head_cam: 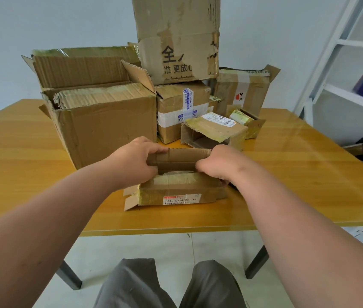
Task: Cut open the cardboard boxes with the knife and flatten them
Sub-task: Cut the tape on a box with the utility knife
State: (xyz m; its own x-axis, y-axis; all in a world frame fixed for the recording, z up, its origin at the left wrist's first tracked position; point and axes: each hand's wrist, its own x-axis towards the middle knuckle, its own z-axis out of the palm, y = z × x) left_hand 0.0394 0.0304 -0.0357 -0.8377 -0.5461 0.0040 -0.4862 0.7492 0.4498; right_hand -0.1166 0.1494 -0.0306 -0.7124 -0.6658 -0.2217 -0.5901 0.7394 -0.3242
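Small box (176, 185) sitting near the front edge of the table (287, 174), label side facing this way, top already open. Left hand (136, 161) and right hand (216, 165) both curled over the far flap, fingers pinching its two ends, probably to pull it apart or press it down flat. No knife anywhere in view, though something dark pokes out under the right wrist, too hidden to call. Right behind: big open box (105, 121), taped box (180, 112), tall stacked box (176, 36), couple of little ones on the right. Crowded back there, so not much room to spread flattened cardboard.
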